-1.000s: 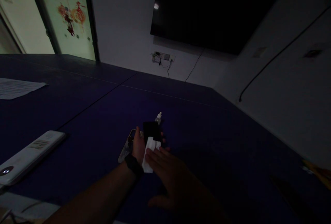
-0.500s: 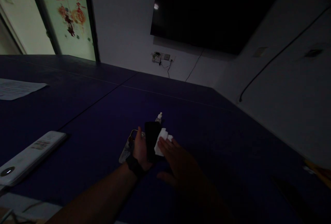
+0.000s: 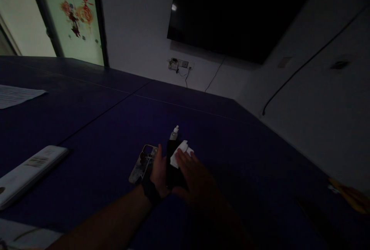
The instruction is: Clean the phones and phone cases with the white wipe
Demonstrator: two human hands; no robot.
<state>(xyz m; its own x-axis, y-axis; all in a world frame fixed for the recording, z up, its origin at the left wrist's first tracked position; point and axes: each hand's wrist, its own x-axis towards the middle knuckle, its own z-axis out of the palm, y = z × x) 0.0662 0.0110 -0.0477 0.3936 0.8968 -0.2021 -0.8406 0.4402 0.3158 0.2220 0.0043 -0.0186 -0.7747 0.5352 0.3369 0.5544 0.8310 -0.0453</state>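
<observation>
Head view: phone (image 3: 172,165) inside left hand (image 3: 160,173) grip.

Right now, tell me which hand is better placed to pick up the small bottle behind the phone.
Right. The right hand presses the wipe on the phone, just short of the bottle. The left hand grips the phone.
</observation>
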